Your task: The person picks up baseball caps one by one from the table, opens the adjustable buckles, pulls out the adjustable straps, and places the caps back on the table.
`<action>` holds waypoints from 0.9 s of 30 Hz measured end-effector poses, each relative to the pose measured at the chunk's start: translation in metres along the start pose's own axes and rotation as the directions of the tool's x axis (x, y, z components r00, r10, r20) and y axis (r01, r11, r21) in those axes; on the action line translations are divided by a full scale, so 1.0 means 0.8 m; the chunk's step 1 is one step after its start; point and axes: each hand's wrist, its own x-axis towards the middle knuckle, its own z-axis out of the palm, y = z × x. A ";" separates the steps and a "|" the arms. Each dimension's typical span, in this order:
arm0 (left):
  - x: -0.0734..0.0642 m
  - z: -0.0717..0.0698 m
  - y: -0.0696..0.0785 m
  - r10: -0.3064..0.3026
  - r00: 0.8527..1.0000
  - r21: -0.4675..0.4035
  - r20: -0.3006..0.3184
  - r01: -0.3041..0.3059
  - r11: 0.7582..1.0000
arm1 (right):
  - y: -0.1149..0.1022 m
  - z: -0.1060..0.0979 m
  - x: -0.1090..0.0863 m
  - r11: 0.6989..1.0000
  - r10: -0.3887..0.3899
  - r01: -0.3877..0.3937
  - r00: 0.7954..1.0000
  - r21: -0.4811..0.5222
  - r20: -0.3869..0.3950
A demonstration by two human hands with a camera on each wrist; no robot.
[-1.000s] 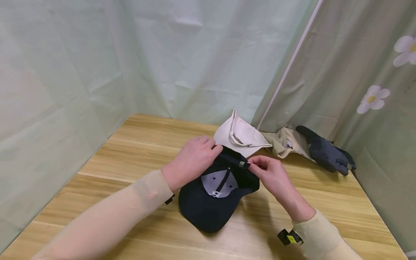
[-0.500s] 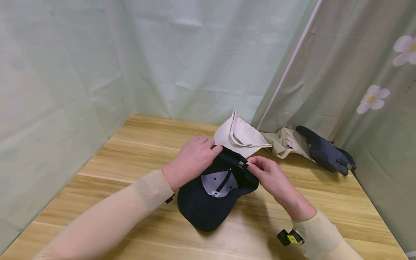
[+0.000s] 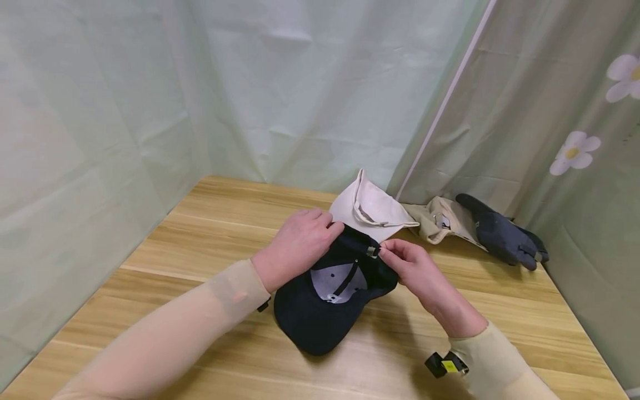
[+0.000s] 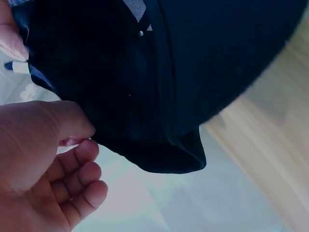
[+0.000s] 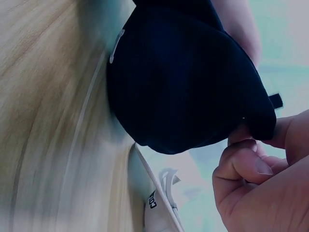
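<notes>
A black baseball cap (image 3: 315, 322) is held tilted over the table, its inside and brim facing me and a grey lining patch showing at the front. My left hand (image 3: 300, 244) pinches its back rim between thumb and fingers, and the left wrist view shows that pinch on the black edge (image 4: 111, 145). On the other side, my right hand (image 3: 417, 269) pinches the band right beside a small metal buckle (image 3: 371, 251). Seen from the right wrist, the thumb and index finger grip the rim's corner, with the crown (image 5: 178, 82) turned outward.
Behind the black cap a white cap (image 3: 345, 208) lies tipped on the wooden table (image 3: 240, 222). To its right come a beige cap (image 3: 457, 216) and a dark navy cap (image 3: 500, 236). Curtains (image 3: 310, 111) enclose the table's back and sides.
My right fingers have shifted slightly left, closer to the buckle, and the cap's brim has tilted a little. My left hand keeps its place on the rim.
</notes>
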 end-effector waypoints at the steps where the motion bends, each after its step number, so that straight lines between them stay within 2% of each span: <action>1: 0.001 -0.001 0.001 0.007 1.000 -0.012 0.006 -0.006 1.000 | 0.000 0.000 0.000 1.000 0.000 0.000 1.000 0.001 0.001; 7: 0.010 -0.005 0.009 0.062 0.993 -0.178 0.105 -0.043 0.983 | 0.000 0.001 0.001 1.000 -0.007 0.006 1.000 0.013 0.022; 10: 0.016 -0.006 0.014 0.071 0.987 -0.252 0.141 -0.033 0.967 | 0.001 0.001 0.002 1.000 -0.017 0.017 0.999 0.017 0.031; 13: 0.020 -0.007 0.018 0.061 0.985 -0.282 0.163 -0.013 0.959 | 0.002 0.001 0.002 1.000 -0.021 0.020 0.999 0.021 0.035; 16: 0.022 -0.007 0.020 0.044 0.985 -0.275 0.169 0.005 0.961 | 0.002 0.000 0.002 0.999 -0.026 0.025 0.999 0.025 0.041; 21: 0.021 -0.005 0.019 0.015 0.986 -0.215 0.166 0.021 0.976 | 0.002 -0.002 0.001 0.999 -0.037 0.036 0.999 0.027 0.037; 27: 0.015 -0.002 0.011 -0.030 0.992 -0.140 0.120 0.047 0.989 | 0.003 -0.006 -0.001 0.999 -0.037 0.036 0.999 0.007 0.017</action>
